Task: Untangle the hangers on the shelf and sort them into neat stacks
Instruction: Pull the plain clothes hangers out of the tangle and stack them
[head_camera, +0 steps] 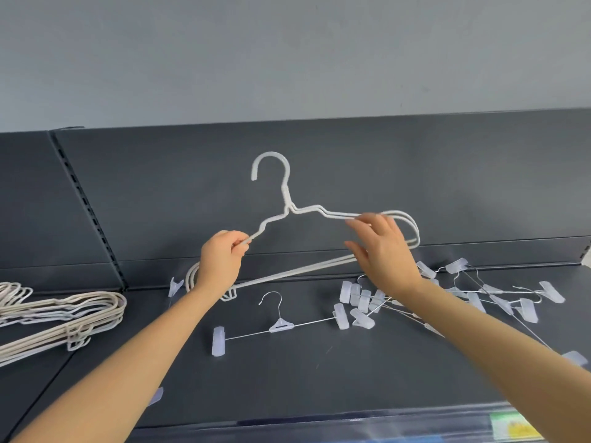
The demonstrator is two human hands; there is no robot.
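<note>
Two or three white coated hangers (289,203), nested together, are held upright above the dark shelf (287,372), hooks pointing up. My left hand (220,260) pinches their left shoulder. My right hand (383,247) has its fingers spread over the right shoulder, fingertips on the wire. A stack of cream hangers (64,318) lies at the left of the shelf. A single clip hanger (278,326) lies flat in the middle. A tangle of clip hangers (473,295) lies at the right, partly hidden by my right forearm.
The shelf's dark back panel (351,174) rises behind the hangers, with a slotted upright (86,206) at the left. A price-label strip (511,425) runs along the shelf's front edge. Loose clear clips (175,286) lie by the back panel.
</note>
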